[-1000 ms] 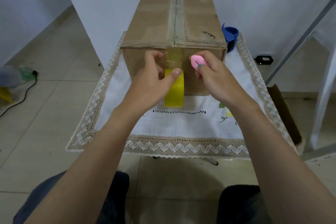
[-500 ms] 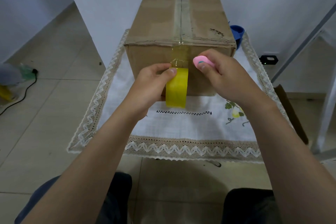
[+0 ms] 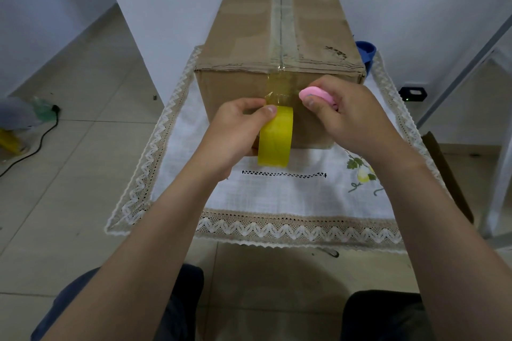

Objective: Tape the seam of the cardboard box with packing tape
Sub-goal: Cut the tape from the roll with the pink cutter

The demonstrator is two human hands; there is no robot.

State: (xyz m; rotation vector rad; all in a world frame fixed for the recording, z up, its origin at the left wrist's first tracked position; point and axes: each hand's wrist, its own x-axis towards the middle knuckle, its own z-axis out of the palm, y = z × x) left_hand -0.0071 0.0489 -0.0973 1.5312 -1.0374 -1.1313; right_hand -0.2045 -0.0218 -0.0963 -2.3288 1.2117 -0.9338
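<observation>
A brown cardboard box stands on a white lace-edged tablecloth. Clear tape runs along its top seam and down over the near edge onto the front face. My left hand grips a yellow tape roll held against the box front, thumb on top of the roll; a stretch of tape links roll and box. My right hand holds a small pink cutter just right of that stretch, close to the box face.
A blue object sits behind the box at the right. A black device with a green light lies on the floor by the wall. A black cable runs across the tiles at left. A white frame stands at right.
The tape roll and my left hand have dropped lower down the box front, drawing out more tape. My right hand with the pink cutter has shifted slightly down and toward the tape.
</observation>
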